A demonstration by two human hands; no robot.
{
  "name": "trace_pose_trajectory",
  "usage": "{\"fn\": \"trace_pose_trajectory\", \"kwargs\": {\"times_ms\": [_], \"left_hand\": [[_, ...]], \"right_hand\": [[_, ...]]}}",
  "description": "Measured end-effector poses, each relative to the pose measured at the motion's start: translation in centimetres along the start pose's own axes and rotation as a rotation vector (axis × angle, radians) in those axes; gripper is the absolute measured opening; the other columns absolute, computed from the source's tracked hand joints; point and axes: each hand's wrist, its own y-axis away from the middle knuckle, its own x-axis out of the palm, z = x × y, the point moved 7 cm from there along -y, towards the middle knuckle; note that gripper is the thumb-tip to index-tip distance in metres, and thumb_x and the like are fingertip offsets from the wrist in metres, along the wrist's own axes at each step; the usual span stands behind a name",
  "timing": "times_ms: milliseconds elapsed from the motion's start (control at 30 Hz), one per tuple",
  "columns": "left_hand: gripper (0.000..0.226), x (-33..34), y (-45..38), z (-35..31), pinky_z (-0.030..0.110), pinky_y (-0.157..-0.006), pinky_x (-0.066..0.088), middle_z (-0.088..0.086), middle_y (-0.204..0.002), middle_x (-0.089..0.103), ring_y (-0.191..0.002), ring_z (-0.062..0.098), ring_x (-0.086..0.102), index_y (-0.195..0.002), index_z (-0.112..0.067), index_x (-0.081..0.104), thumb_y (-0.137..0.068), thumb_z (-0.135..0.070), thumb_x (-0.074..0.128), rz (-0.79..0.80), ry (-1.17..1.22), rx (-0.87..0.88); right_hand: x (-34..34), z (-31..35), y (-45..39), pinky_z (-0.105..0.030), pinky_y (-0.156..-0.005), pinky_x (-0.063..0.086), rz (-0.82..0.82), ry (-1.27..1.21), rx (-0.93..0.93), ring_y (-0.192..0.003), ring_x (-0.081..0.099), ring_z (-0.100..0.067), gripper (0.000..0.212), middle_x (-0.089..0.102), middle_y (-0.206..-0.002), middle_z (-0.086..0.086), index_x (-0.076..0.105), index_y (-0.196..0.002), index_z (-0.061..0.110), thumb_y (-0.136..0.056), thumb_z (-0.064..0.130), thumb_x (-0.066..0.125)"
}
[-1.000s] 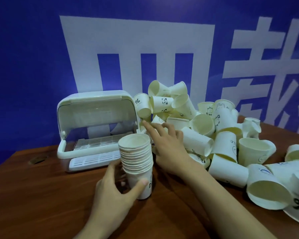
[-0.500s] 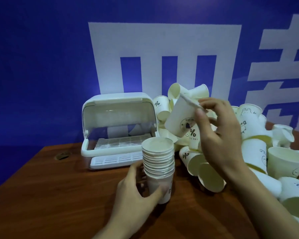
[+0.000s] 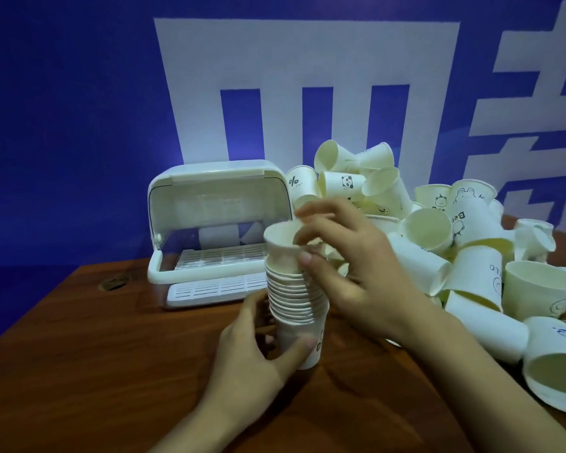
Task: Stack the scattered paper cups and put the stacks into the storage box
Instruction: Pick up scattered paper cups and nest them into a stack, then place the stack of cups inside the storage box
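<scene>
Where the brown wooden counter (image 3: 79, 371) meets the blue wall (image 3: 62, 109) with large white characters, one white storage box (image 3: 216, 230) stands with its curved lid raised and its slotted tray showing, no cups visible inside. One upright stack of paper cups (image 3: 296, 295) stands on the counter just in front of and to the right of the box. Left hand (image 3: 258, 361): fingers and thumb curled round the lowest cup of the stack, gripping it near the base. Right hand (image 3: 343, 256): fingers curled over the rim of the top cup (image 3: 281, 246), thumb against its outer wall, pinching it where it sits in the stack; this cup stands higher than the nested rims below it. One heap of loose paper cups (image 3: 438, 243), white with small printed cartoon figures and lettering, lies to the right of the box and behind the right forearm, some on their sides, some mouth up, several piled against the wall and spreading toward the right edge of the counter.
</scene>
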Motion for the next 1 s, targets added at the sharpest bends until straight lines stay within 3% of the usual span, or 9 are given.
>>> {"fn": "trace_pose_trajectory", "kwargs": {"times_ms": [100, 200, 300, 400, 533, 700, 867, 933, 1000], "left_hand": [[0.058, 0.0, 0.0, 0.3, 0.029, -0.089, 0.061, -0.019, -0.114, 0.078, -0.105, 0.004, 0.074, -0.124, -0.035, 0.063, -0.077, -0.02, 0.094, 0.01, -0.013, -0.006], [0.06, 0.0, -0.1, 0.3, 0.023, -0.088, 0.06, -0.022, -0.115, 0.077, -0.106, 0.001, 0.073, -0.126, -0.035, 0.063, -0.076, -0.022, 0.095, -0.006, -0.017, -0.007], [0.062, 0.0, -0.1, 0.2, 0.023, -0.088, 0.059, -0.024, -0.118, 0.075, -0.108, -0.001, 0.072, -0.127, -0.036, 0.063, -0.076, -0.027, 0.095, -0.012, -0.011, -0.006], [0.061, -0.1, 0.0, 0.7, 0.031, -0.09, 0.061, -0.02, -0.117, 0.077, -0.107, 0.003, 0.073, -0.127, -0.033, 0.063, -0.076, -0.023, 0.095, -0.028, -0.01, -0.025], [0.067, -0.1, 0.0, 0.4, 0.043, -0.091, 0.061, -0.019, -0.121, 0.076, -0.11, 0.007, 0.073, -0.13, -0.035, 0.061, -0.071, -0.039, 0.092, -0.029, -0.012, -0.032], [0.069, -0.2, 0.0, 0.3, 0.036, -0.089, 0.061, -0.023, -0.119, 0.075, -0.109, 0.002, 0.072, -0.129, -0.035, 0.06, -0.069, -0.038, 0.093, -0.051, -0.032, -0.011], [0.07, -0.2, -0.1, 0.3, 0.028, -0.091, 0.059, -0.023, -0.121, 0.073, -0.112, -0.001, 0.07, -0.13, -0.037, 0.058, -0.069, -0.042, 0.093, -0.052, -0.023, 0.017], [0.071, 0.0, 0.0, 0.4, 0.03, -0.096, 0.059, -0.022, -0.123, 0.073, -0.115, -0.001, 0.069, -0.13, -0.038, 0.059, -0.069, -0.041, 0.094, -0.03, -0.023, 0.0], [0.07, -0.6, -0.1, 0.5, 0.036, -0.097, 0.06, -0.02, -0.12, 0.075, -0.111, 0.001, 0.071, -0.126, -0.038, 0.062, -0.064, -0.04, 0.097, -0.055, -0.029, -0.044]], "right_hand": [[0.9, -0.5, 0.5, -0.025, -0.105, 0.041, 0.047, 0.0, 0.096, -0.129, 0.05, -0.005, 0.041, 0.05, -0.139, 0.004, 0.062, -0.126, 0.021, -0.092, 0.042, 0.062], [1.3, -2.0, 0.8, -0.031, -0.109, 0.04, 0.063, 0.029, 0.275, -0.131, 0.049, -0.005, 0.064, 0.054, -0.145, 0.008, 0.048, -0.148, 0.026, -0.092, 0.059, 0.049], [2.4, -3.2, 1.1, -0.036, -0.107, 0.041, 0.155, 0.061, 0.35, -0.128, 0.055, -0.012, 0.077, 0.062, -0.14, 0.005, 0.052, -0.147, 0.025, -0.088, 0.073, 0.034], [2.9, -3.3, 1.4, -0.024, -0.106, 0.032, 0.112, 0.067, 0.319, -0.129, 0.047, -0.011, 0.075, 0.062, -0.132, 0.004, 0.065, -0.133, 0.017, -0.086, 0.068, 0.035], [2.8, -3.7, 1.7, -0.033, -0.113, 0.028, 0.1, 0.081, 0.332, -0.135, 0.036, -0.012, 0.068, 0.05, -0.133, 0.009, 0.068, -0.126, 0.024, -0.082, 0.067, 0.039], [3.0, -4.1, 1.3, -0.028, -0.105, 0.038, 0.007, -0.236, 0.36, -0.119, 0.053, -0.001, 0.055, 0.064, -0.116, 0.011, 0.072, -0.113, 0.026, -0.087, 0.056, 0.034], [4.5, -5.4, 1.8, -0.043, -0.117, 0.027, 0.118, -0.109, 0.413, -0.139, 0.037, -0.008, 0.06, 0.051, -0.139, 0.012, 0.064, -0.126, 0.04, -0.086, 0.061, 0.025], [5.0, -5.2, 2.1, -0.041, -0.119, 0.025, 0.125, -0.127, 0.428, -0.142, 0.031, -0.003, 0.059, 0.047, -0.143, 0.013, 0.06, -0.127, 0.044, -0.086, 0.065, 0.023], [5.1, -4.6, 2.5, -0.035, -0.119, 0.026, 0.028, -0.239, 0.441, -0.141, 0.034, -0.001, 0.061, 0.049, -0.144, 0.011, 0.06, -0.131, 0.04, -0.087, 0.067, 0.027]]}}
